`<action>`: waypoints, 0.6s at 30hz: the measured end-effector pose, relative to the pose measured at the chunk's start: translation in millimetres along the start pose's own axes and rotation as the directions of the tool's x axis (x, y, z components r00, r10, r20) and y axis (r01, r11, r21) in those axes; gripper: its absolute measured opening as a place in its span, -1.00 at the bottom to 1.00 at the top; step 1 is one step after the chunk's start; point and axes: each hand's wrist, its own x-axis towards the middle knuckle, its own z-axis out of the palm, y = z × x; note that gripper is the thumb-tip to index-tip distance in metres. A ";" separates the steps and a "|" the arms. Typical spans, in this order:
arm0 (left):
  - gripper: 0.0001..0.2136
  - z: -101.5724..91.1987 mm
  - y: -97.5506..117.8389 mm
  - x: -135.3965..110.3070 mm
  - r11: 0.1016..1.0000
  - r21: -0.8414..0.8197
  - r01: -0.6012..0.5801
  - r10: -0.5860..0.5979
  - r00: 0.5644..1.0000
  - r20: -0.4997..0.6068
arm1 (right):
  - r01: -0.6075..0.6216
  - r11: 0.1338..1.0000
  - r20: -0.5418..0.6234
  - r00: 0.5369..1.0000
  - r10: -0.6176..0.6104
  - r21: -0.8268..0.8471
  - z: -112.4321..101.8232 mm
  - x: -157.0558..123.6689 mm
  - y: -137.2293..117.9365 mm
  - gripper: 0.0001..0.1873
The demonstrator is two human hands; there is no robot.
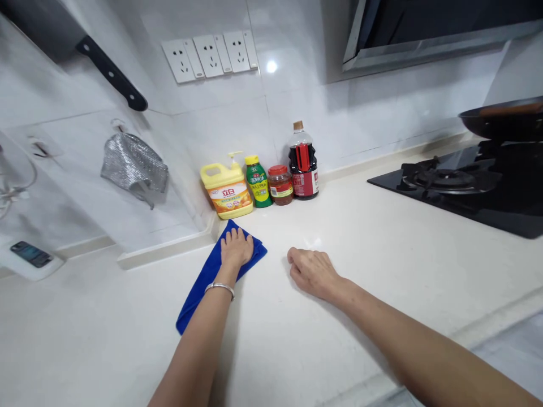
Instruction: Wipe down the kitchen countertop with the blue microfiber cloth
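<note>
My left hand (pixel 236 249) lies flat with its fingers spread on top of a folded blue cloth (pixel 203 291). The cloth rests on the white countertop (pixel 271 350), its far corner close to the foot of a yellow dish soap jug (pixel 231 192). To the right, my right hand (pixel 313 271) is curled into a loose fist on the counter, with nothing visible in it. A green bottle with a yellow cap (pixel 258 183), a red-lidded jar (pixel 280 186) and a large soy sauce bottle (pixel 304 169) stand upright in a row beside the jug, against the wall.
A black gas stove (pixel 449 186) with a wok (pixel 504 121) is at the right, under a range hood (pixel 441 34). A knife (pixel 112 73) and a silvery mesh cloth (pixel 133 164) hang at the left. A white bottle (pixel 31 260) lies at the far left; sockets (pixel 210 56) are above.
</note>
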 end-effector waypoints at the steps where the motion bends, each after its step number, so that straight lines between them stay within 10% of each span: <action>1: -0.38 0.9 0.2 3.4 1.000 -0.002 0.017 -0.017 1.000 -0.007 | -0.003 1.000 0.001 1.000 0.003 0.002 0.9 0.5 0.3 -0.74; 18: -0.36 7.7 2.5 27.9 0.986 0.004 0.165 -0.165 0.986 -0.038 | -0.029 1.000 -0.022 0.999 0.029 -0.002 5.5 2.5 1.1 -0.75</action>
